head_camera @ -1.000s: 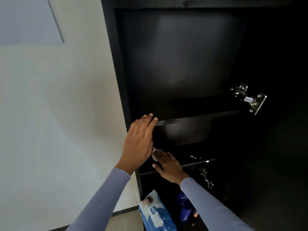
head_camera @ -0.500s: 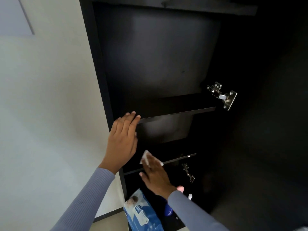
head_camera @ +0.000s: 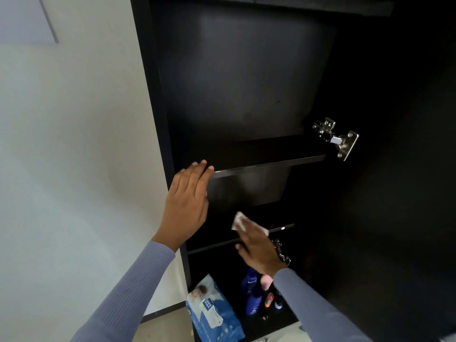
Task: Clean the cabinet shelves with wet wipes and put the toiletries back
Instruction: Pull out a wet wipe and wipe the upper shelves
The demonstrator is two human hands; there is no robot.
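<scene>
A tall black cabinet [head_camera: 153,99] stands open in front of me. My left hand [head_camera: 186,201] rests flat with straight fingers on the front edge of the upper shelf [head_camera: 271,164] at its left end. My right hand [head_camera: 259,245] presses a white wet wipe [head_camera: 240,220] flat onto the lower shelf [head_camera: 283,227]. At the bottom stand the toiletries: blue bottles [head_camera: 251,292], a pink-capped bottle [head_camera: 266,282] and small bottles [head_camera: 274,301]. A blue wet-wipes pack [head_camera: 213,314] leans at the cabinet's foot.
The open cabinet door [head_camera: 399,169] fills the right side, held by metal hinges [head_camera: 338,139]. A white wall [head_camera: 74,156] runs along the left. A second hinge [head_camera: 281,253] shows beside my right wrist.
My right hand has slid with the wipe from the left end of the lower shelf toward the right. My left hand stays on the upper shelf edge. The view has shifted.
</scene>
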